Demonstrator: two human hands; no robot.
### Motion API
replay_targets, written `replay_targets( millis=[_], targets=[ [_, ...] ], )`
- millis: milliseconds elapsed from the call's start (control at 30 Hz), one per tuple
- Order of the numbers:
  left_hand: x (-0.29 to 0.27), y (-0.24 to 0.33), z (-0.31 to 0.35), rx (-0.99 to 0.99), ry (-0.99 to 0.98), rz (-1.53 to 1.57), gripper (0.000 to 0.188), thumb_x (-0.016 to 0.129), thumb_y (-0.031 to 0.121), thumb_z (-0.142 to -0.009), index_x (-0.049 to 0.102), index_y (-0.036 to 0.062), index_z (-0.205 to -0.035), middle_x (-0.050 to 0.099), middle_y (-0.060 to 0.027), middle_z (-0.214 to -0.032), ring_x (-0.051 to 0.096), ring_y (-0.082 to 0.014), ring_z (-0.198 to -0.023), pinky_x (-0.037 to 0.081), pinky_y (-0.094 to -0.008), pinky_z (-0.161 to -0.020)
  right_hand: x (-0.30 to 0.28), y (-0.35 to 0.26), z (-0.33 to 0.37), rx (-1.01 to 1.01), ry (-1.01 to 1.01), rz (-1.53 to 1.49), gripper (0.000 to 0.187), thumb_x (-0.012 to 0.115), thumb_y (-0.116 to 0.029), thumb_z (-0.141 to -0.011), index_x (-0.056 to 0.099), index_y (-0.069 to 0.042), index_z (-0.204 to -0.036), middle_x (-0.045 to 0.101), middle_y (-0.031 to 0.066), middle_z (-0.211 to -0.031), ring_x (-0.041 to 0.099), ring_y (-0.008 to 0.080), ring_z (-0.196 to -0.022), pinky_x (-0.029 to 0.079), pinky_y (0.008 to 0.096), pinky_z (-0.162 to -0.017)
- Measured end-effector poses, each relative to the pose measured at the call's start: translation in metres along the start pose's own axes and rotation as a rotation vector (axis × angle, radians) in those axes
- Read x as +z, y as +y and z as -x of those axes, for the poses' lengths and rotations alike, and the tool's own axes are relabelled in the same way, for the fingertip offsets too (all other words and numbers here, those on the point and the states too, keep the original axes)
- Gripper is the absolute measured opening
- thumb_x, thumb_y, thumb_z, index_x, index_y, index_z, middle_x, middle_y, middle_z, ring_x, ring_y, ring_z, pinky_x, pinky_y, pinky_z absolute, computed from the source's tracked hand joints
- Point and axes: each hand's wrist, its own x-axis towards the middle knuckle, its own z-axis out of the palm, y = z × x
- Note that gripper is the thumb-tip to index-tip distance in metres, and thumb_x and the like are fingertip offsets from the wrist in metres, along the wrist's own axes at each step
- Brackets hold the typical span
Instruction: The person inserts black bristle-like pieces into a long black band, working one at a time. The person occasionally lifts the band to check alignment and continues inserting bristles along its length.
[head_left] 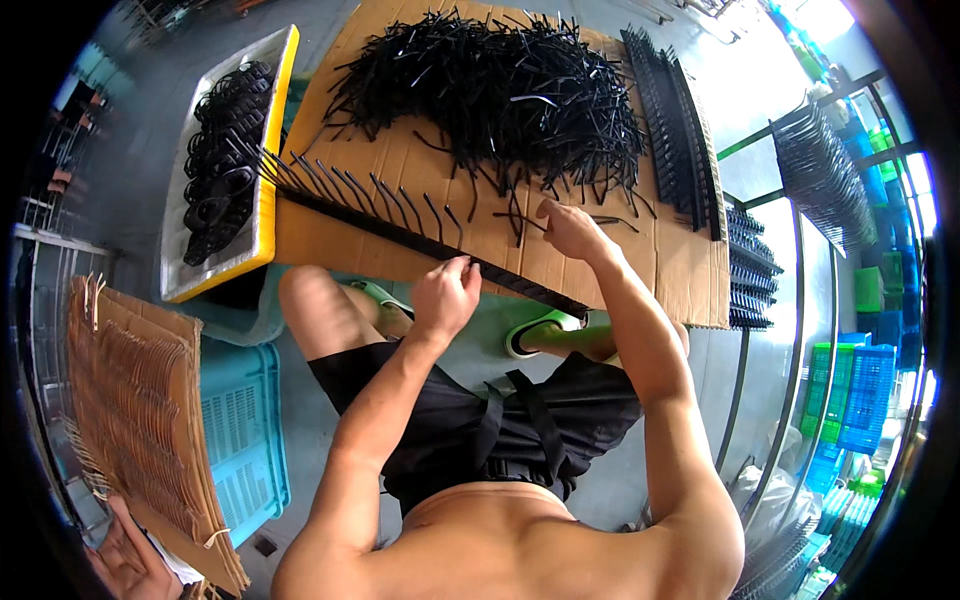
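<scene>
A long black strip lies slantwise along the near edge of the cardboard. Thin black bent rods stand in a row along its left part, while its right part carries none. My left hand is closed on the strip, thumb and finger pinching its edge just right of the last standing rod. My right hand is over the cardboard with its fingers curled together beside several loose bent rods; whatever is between the fingertips is hidden. Beyond it spreads a large tangled heap of black rods.
The cardboard sheet forms the work surface. Filled black strips lie at its right edge. At left stands a yellow-rimmed white tray of black coils. Below it are a blue crate and cardboard panels; another person's hand shows there.
</scene>
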Motion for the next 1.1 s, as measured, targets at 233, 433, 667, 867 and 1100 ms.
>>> replay_targets(
  millis=[233,433,667,867,1100],
  targets=[
    [0.020,-0.007,0.001,-0.023,0.048,-0.082,0.019,0.067,0.026,-0.086,0.066,0.0076,-0.080,0.068,-0.0072,-0.075,0.067,-0.0294,-0.065,0.053,-0.0393,-0.056,-0.008,-0.023,-0.035,-0.323,0.206,0.218,0.022,0.058,-0.005,-0.081,0.065,-0.008,-0.101,0.058,0.0119,-0.104,0.064,0.0309,-0.095,0.054,0.0382,-0.080],
    [0.020,-0.008,0.001,-0.045,0.085,-0.029,0.017,0.068,0.024,-0.085,0.065,0.0086,-0.078,0.067,-0.0056,-0.072,0.066,-0.0281,-0.063,0.053,-0.0381,-0.055,0.004,-0.017,-0.062,-0.595,0.279,0.461,0.013,0.059,-0.012,-0.079,0.065,-0.007,-0.089,0.056,0.0071,-0.102,0.059,0.0253,-0.100,0.055,0.0350,-0.081],
    [0.023,-0.012,0.004,0.005,0.105,-0.023,0.016,0.069,0.021,-0.085,0.066,0.0073,-0.079,0.067,-0.0079,-0.074,0.066,-0.0290,-0.065,0.052,-0.0377,-0.055,-0.001,-0.034,-0.027,-0.280,0.363,-0.211,0.014,0.065,-0.015,-0.088,0.063,-0.002,-0.092,0.064,0.0080,-0.089,0.064,0.0199,-0.082,0.053,0.0329,-0.073],
    [0.025,-0.016,0.003,0.072,0.123,0.002,0.013,0.068,0.017,-0.086,0.063,0.0074,-0.079,0.066,-0.0087,-0.073,0.063,-0.0297,-0.062,0.051,-0.0375,-0.053,0.016,-0.091,0.030,0.022,0.174,-0.864,0.024,0.072,-0.019,-0.085,0.062,0.003,-0.089,0.068,0.0102,-0.077,0.066,0.0139,-0.073,0.052,0.0293,-0.067],
    [0.023,-0.018,0.003,0.116,0.079,-0.023,0.005,0.065,0.010,-0.082,0.061,0.0066,-0.081,0.064,-0.0110,-0.076,0.064,-0.0315,-0.069,0.050,-0.0417,-0.057,0.023,-0.107,0.044,0.022,0.188,-0.712,0.022,0.072,-0.020,-0.085,0.065,-0.001,-0.095,0.071,0.0116,-0.080,0.069,0.0189,-0.070,0.053,0.0303,-0.065]
  ],
)
